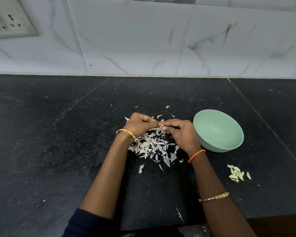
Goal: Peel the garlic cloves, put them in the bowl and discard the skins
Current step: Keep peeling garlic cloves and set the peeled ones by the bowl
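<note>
Peeling underway: I pinch one garlic clove between left hand and right hand above skins. Next, I judge: strip it, drop into bowl.

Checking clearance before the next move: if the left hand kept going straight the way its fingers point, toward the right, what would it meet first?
The right hand: the left hand already meets its fingertips over the garlic skins, pinching a clove between them. The green bowl lies beyond.

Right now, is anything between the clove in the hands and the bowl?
Nothing visible: the clove, pinched by both hands, left hand and right hand, is beside the green bowl, whose open rim is unobstructed.
</note>
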Action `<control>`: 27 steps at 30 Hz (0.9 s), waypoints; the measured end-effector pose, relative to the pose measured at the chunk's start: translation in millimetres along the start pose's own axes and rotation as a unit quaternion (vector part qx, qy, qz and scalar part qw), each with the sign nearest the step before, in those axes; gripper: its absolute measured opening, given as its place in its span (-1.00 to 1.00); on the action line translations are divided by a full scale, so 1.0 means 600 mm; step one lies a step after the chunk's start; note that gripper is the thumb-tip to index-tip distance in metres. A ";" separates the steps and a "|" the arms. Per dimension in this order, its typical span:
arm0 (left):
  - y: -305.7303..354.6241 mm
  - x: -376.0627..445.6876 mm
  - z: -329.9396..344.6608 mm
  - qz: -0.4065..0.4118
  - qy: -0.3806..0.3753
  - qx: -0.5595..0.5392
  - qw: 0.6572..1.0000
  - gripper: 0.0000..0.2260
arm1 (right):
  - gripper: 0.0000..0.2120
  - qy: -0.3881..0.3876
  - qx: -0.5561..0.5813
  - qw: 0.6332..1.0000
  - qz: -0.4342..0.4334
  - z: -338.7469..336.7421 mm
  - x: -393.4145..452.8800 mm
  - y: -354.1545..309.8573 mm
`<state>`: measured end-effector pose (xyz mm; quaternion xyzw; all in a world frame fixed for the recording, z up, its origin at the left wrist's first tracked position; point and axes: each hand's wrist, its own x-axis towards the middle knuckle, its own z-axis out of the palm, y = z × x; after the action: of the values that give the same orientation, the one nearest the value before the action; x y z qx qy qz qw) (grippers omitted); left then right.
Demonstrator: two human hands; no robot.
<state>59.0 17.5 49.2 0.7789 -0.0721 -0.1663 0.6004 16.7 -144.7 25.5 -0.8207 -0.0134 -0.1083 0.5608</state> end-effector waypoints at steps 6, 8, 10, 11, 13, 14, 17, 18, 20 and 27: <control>0.001 -0.001 0.005 -0.016 0.020 0.032 0.999 -0.93 | -0.85 -0.021 -0.083 0.996 -0.021 0.001 -0.001 -0.012; 0.000 0.001 0.006 -0.017 0.023 0.030 0.999 -0.91 | -0.85 -0.023 -0.076 0.997 -0.023 0.002 -0.001 -0.014; 0.001 0.002 0.007 -0.030 0.027 0.022 0.999 -0.89 | -0.85 -0.018 -0.040 0.999 -0.011 0.004 -0.002 -0.013; 0.001 0.002 0.007 -0.042 0.031 0.015 0.999 -0.87 | -0.85 -0.015 -0.014 1.000 -0.004 0.006 -0.003 -0.013; 0.002 0.001 0.009 -0.076 0.034 -0.009 0.996 -0.85 | -0.84 -0.006 0.039 0.999 0.001 0.013 -0.006 -0.008; 0.003 0.001 0.009 -0.096 0.031 -0.021 0.995 -0.83 | -0.80 -0.001 0.073 0.997 0.005 0.017 -0.009 -0.005; 0.005 0.001 0.010 -0.143 0.017 -0.050 0.988 -0.73 | -0.78 0.021 0.179 0.983 0.024 0.025 -0.015 0.002; 0.006 0.001 0.010 -0.153 0.010 -0.066 0.986 -0.71 | -0.80 0.026 0.203 0.978 0.030 0.027 -0.017 0.004; 0.007 0.002 0.010 -0.167 -0.002 -0.091 0.982 -0.72 | -0.82 0.031 0.241 0.969 0.049 0.029 -0.019 0.007; 0.003 0.001 0.009 -0.190 0.042 -0.090 0.977 -0.77 | -0.84 0.036 0.375 0.918 0.121 0.028 -0.025 0.002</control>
<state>57.9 11.9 49.7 0.7274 0.1177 -0.2499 0.6282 4.7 -128.1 15.9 -0.5411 0.0664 -0.0556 0.8365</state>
